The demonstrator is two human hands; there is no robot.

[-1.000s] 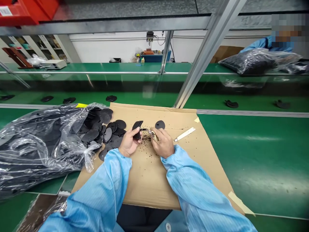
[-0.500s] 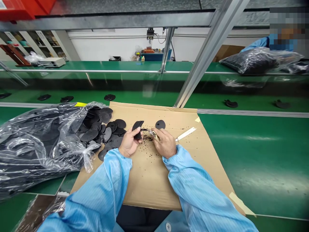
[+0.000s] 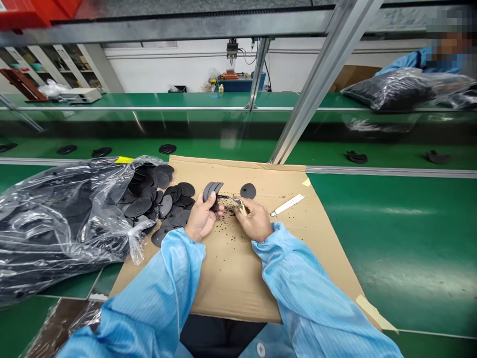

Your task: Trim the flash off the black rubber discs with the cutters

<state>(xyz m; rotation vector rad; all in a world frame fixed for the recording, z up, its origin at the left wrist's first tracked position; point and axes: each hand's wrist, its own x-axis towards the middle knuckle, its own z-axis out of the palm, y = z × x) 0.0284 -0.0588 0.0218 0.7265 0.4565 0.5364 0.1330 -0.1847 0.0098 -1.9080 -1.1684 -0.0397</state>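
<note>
My left hand (image 3: 203,216) is closed on a few fanned, curved black pieces (image 3: 211,191), thumb in front, above the cardboard sheet (image 3: 238,278). A thin black bit sticks out from them to the right. My right hand (image 3: 254,219) grips a small hand tool (image 3: 239,203) with pale handles and a metal head; its tip is a little right of the black bit, apart from it. Small black scraps (image 3: 229,216) lie scattered under both hands. One black disc (image 3: 248,191) rests just beyond my right hand. A white-handled knife (image 3: 287,205) lies to the right.
Black discs (image 3: 164,206) spill from a large clear plastic bag (image 3: 67,223) on the left. A slanted metal post (image 3: 309,84) rises behind the cardboard. Black pieces (image 3: 357,157) lie along the green belt. At the back right, a person (image 3: 406,62) is behind another filled bag (image 3: 391,89).
The black pieces in my left hand have turned and fanned out, showing several curved edges. The tool in my right hand has moved slightly away from them, leaving a gap.
</note>
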